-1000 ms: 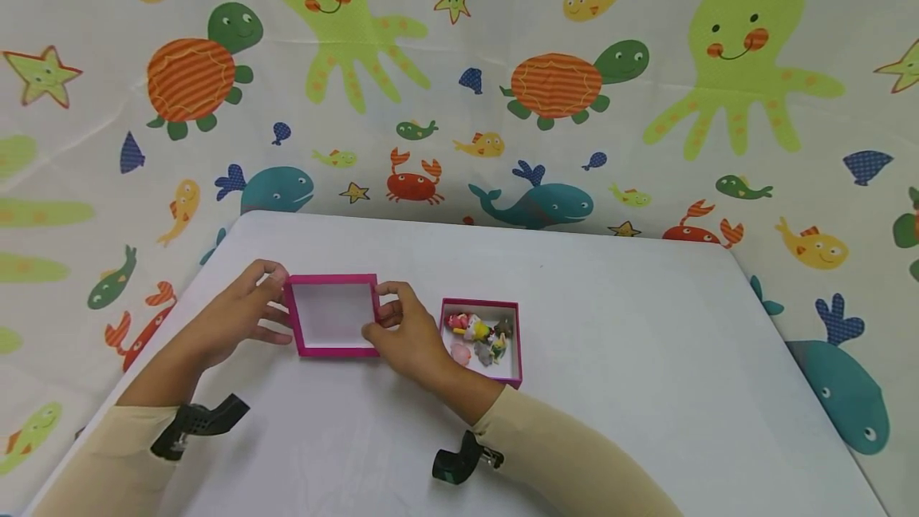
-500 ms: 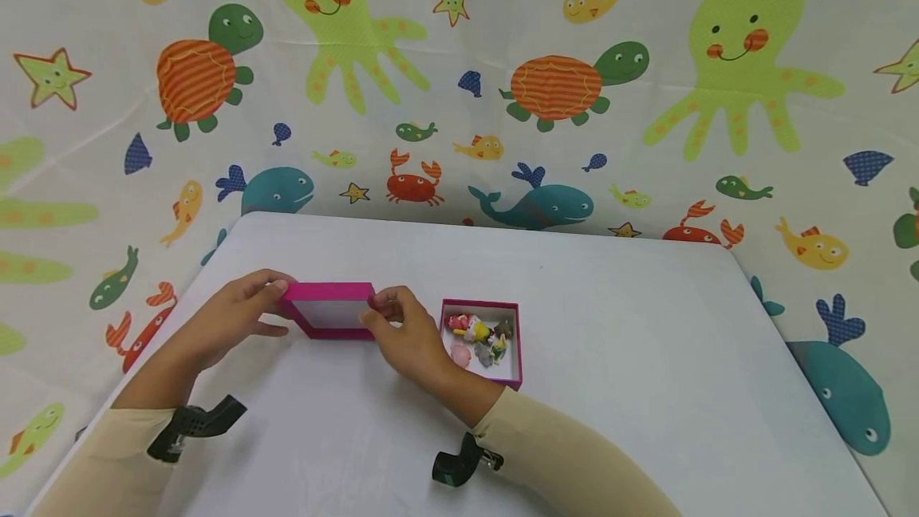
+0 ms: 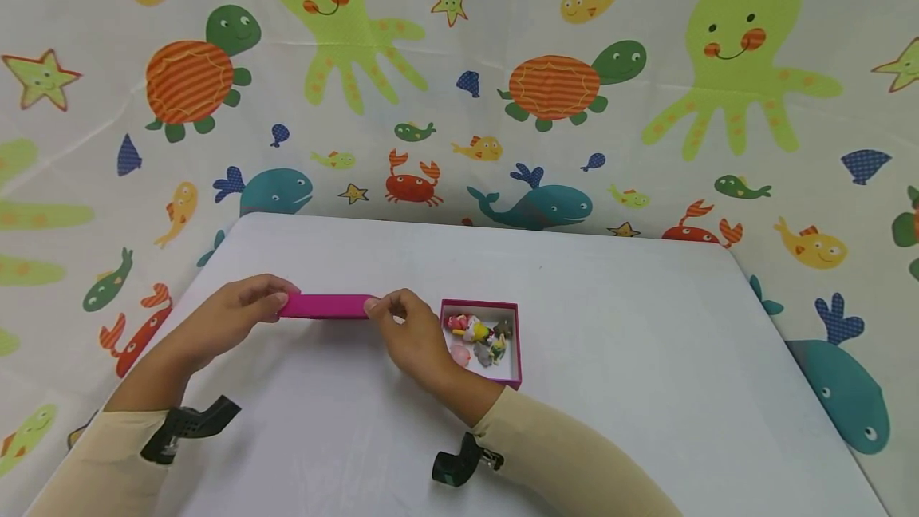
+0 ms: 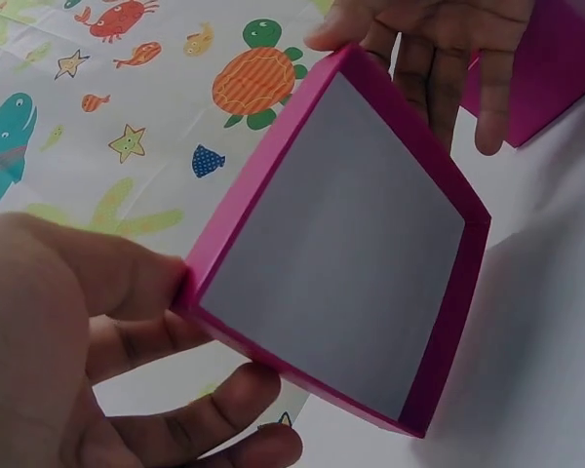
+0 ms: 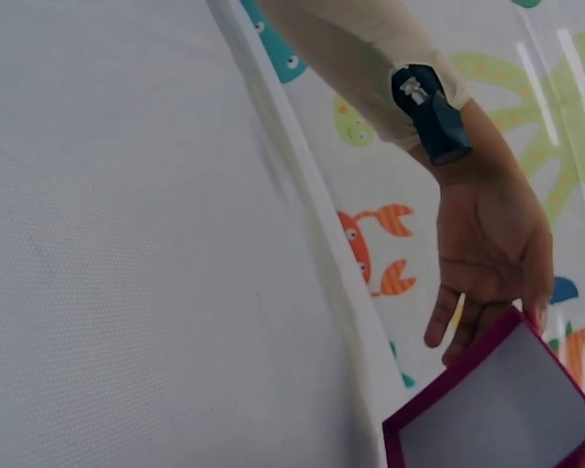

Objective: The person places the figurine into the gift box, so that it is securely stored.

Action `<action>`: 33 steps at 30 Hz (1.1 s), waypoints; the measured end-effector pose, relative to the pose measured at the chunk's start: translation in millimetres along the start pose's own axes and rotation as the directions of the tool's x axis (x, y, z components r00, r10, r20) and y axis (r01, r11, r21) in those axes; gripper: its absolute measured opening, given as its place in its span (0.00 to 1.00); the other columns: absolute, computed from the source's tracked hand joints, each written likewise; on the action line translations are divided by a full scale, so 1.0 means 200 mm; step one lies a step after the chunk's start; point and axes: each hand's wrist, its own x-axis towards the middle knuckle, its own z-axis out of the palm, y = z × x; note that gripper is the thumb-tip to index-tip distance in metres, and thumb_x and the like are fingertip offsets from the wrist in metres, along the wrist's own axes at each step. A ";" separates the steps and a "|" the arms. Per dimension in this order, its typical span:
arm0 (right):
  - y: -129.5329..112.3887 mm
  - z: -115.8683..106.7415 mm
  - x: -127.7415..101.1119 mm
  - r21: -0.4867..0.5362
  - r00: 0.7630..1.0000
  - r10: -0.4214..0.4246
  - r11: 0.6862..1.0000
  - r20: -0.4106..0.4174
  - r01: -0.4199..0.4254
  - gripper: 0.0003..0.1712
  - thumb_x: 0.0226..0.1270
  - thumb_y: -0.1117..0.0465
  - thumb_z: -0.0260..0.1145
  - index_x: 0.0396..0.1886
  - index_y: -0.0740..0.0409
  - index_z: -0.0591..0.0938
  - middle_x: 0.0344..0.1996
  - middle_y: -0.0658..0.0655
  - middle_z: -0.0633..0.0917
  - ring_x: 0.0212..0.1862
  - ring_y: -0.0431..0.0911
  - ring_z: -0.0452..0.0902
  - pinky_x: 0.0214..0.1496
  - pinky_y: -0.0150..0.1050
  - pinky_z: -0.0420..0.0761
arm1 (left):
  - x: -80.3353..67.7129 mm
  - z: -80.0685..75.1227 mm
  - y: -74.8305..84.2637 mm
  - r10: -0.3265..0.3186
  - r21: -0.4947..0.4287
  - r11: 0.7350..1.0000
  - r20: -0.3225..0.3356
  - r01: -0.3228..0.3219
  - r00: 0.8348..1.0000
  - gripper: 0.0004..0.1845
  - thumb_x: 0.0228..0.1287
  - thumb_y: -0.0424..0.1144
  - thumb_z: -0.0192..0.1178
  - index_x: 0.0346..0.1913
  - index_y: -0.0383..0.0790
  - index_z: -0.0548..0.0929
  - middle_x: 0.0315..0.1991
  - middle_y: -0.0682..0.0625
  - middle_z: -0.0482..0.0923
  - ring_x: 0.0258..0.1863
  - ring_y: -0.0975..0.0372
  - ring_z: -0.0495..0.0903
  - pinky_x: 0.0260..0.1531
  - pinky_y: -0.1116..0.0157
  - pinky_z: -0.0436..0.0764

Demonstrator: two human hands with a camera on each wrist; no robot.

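Both hands hold a pink box lid just above the white table, tipped so only its side wall faces the head view. My left hand pinches its left end and my right hand pinches its right end. The left wrist view shows the lid's white inside, my left hand with thumb and fingers on one corner, and the right hand's fingers on the far edge. The right wrist view catches a lid corner with the left hand behind it. Right of my right hand sits the open pink box with several small toy figures.
A cloth printed with sea creatures hangs behind and around the table. The table's far edge runs close behind the lid, and its left edge lies next to my left hand. Black clips sit on both sleeves.
The lid lay flat with its open side up; both hands have lifted its near edge and tipped it until it stands edge-on. The box of toys has not moved.
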 end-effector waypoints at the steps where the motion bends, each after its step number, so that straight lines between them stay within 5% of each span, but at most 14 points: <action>1: 0.00 0.00 0.00 -0.001 1.000 0.001 1.000 -0.003 -0.001 0.18 0.73 0.37 0.63 0.43 0.44 0.81 0.51 0.45 0.83 0.60 0.45 0.76 0.60 0.48 0.78 | 0.00 0.00 0.00 0.006 0.001 1.000 -0.004 -0.006 1.000 0.21 0.80 0.50 0.52 0.65 0.41 0.77 0.59 0.38 0.78 0.56 0.42 0.78 0.53 0.35 0.76; 12: 0.00 -0.02 -0.02 -0.077 0.996 -0.082 0.993 0.025 0.084 0.23 0.74 0.48 0.67 0.66 0.41 0.80 0.55 0.43 0.82 0.61 0.45 0.75 0.56 0.45 0.80 | -0.03 -0.01 0.00 0.047 0.040 0.998 -0.037 -0.046 0.998 0.24 0.74 0.51 0.61 0.65 0.42 0.80 0.60 0.38 0.78 0.61 0.40 0.73 0.47 0.45 0.84; 23: 0.00 -0.10 -0.03 -0.277 0.971 -0.213 0.932 0.106 0.234 0.26 0.73 0.53 0.68 0.69 0.37 0.79 0.64 0.45 0.80 0.67 0.44 0.69 0.56 0.41 0.81 | -0.05 -0.01 0.02 0.034 0.010 0.999 -0.065 -0.033 0.997 0.28 0.67 0.53 0.69 0.65 0.44 0.82 0.67 0.36 0.73 0.59 0.35 0.77 0.45 0.47 0.86; 33: 0.03 -0.14 -0.04 -0.375 0.943 -0.322 0.867 0.079 0.327 0.25 0.72 0.54 0.69 0.68 0.39 0.80 0.63 0.46 0.82 0.71 0.45 0.65 0.60 0.48 0.80 | -0.04 0.04 0.03 0.139 0.045 0.990 -0.131 -0.134 0.982 0.25 0.66 0.51 0.70 0.63 0.47 0.85 0.66 0.42 0.76 0.55 0.43 0.81 0.39 0.64 0.86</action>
